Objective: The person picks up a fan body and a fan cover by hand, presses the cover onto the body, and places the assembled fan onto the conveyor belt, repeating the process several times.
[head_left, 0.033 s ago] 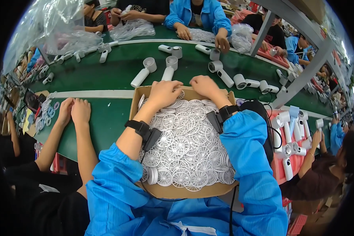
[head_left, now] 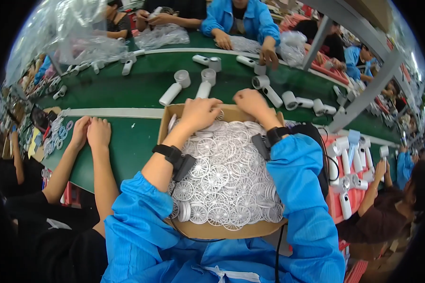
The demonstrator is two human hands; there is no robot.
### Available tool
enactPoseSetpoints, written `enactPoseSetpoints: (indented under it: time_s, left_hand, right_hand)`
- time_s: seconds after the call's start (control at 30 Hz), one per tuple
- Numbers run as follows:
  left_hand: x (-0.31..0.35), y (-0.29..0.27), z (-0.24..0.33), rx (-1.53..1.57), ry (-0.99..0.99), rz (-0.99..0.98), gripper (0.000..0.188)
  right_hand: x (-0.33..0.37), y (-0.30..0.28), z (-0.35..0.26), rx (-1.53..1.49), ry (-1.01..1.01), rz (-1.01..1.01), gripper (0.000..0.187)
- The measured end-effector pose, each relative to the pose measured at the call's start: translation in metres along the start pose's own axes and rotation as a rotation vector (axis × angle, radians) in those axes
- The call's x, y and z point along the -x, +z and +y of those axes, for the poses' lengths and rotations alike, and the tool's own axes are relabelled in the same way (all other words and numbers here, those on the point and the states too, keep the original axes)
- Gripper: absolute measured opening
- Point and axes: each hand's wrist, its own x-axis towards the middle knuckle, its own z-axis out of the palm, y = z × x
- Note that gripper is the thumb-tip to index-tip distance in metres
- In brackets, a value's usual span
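A cardboard box [head_left: 222, 231] full of white round spoked fan grilles [head_left: 219, 177] stands in front of me, its far side over the edge of the green table. My left hand [head_left: 201, 112] is closed at its far rim, the fingers bent over the edge and their tips partly hidden. One grille [head_left: 220, 115] leans against the inner wall just beside that hand. On the same rim, farther right, my right hand [head_left: 251, 101] is closed too, with its fingertips out of sight beyond the cardboard. A short gap separates the hands.
White handheld fans [head_left: 174, 87] lie across the green conveyor belt [head_left: 141, 87] beyond the box. A person's hands [head_left: 93, 131] rest at my left, near coloured rings [head_left: 59, 137]. More fans fill a pink tray [head_left: 334, 200] at right. A grey metal post [head_left: 363, 92] slants nearby.
The view has shifted slightly, so the far things sit a little farther right. My right hand has moved slightly right along the rim; the left stays at the rim.
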Motion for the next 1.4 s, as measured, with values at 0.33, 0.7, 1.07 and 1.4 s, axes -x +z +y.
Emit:
enactPoseSetpoints:
  time_s: [0.33, 0.7, 1.07, 1.4]
  left_hand:
    - [0.005, 0.006, -0.002, -0.019, -0.022, -0.004, 0.03]
    - [-0.007, 0.023, 0.004, -0.013, -0.015, 0.028, 0.028]
    - [-0.001, 0.018, 0.004, 0.024, -0.026, 0.012, 0.027]
    - [-0.012, 0.01, 0.008, 0.82, -0.052, 0.159, 0.038]
  right_hand:
    - [-0.013, -0.009, 0.111, 0.466, 0.245, 0.001, 0.031]
    - [-0.009, -0.051, 0.153, 0.555, 0.344, -0.04, 0.056]
    - [0.034, -0.077, 0.19, 0.581, 0.421, -0.233, 0.056]
    - [-0.009, -0.097, 0.0, 0.252, -0.032, 0.152, 0.052]
